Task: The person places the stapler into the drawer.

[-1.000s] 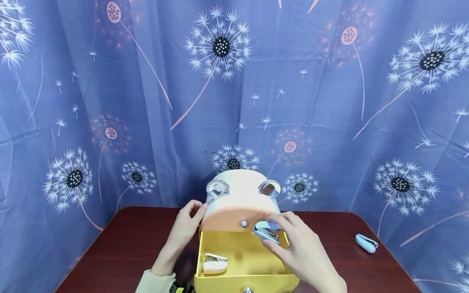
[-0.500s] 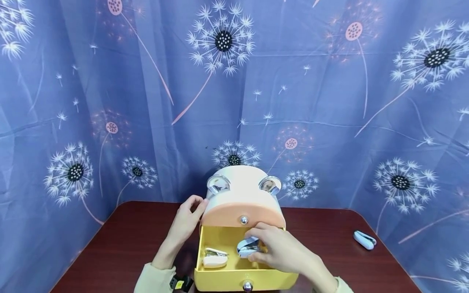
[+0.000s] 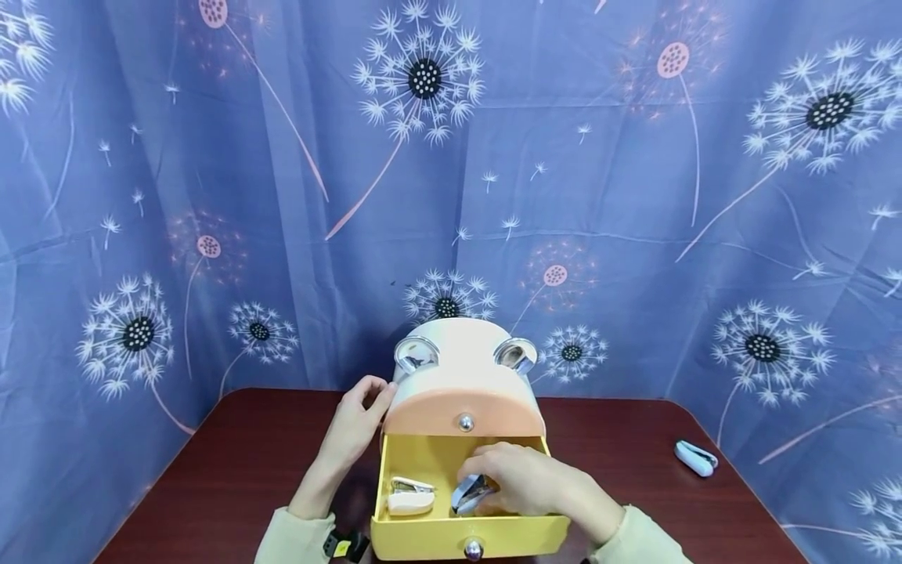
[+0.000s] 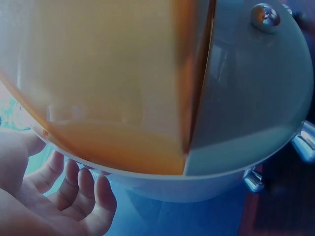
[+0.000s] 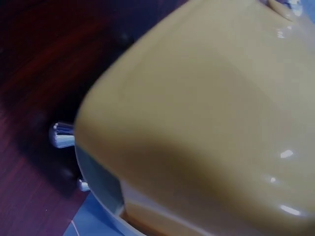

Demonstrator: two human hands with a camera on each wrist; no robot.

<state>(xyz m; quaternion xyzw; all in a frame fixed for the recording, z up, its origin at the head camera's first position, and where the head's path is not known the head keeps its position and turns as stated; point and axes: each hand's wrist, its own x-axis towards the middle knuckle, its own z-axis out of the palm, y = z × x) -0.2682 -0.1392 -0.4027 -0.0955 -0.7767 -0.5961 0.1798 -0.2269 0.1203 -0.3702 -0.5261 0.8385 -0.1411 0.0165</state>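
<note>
My right hand (image 3: 524,478) reaches down into the pulled-out yellow drawer (image 3: 468,539) and holds a small blue stapler (image 3: 468,493) near its middle. A white stapler (image 3: 411,501) lies at the drawer's left end. Behind and above the drawer stands a white rounded case (image 3: 465,364) with a closed peach drawer (image 3: 461,411) in its upper front. My left hand (image 3: 355,423) is at the case's left side, fingertips right at its edge. Those fingers are loosely bent beside the rim in the left wrist view. Only the drawer's outside shows in the right wrist view; the right hand is out of sight there.
A second light-blue stapler (image 3: 696,458) lies on the dark red table (image 3: 613,439) at the right. Two chrome-rimmed round pieces (image 3: 417,354) stick up from the case. A blue dandelion-print curtain (image 3: 599,196) hangs behind the table.
My right hand has carried the blue stapler left and down, from above the drawer's right side into its middle. My left hand has stayed at the case's side.
</note>
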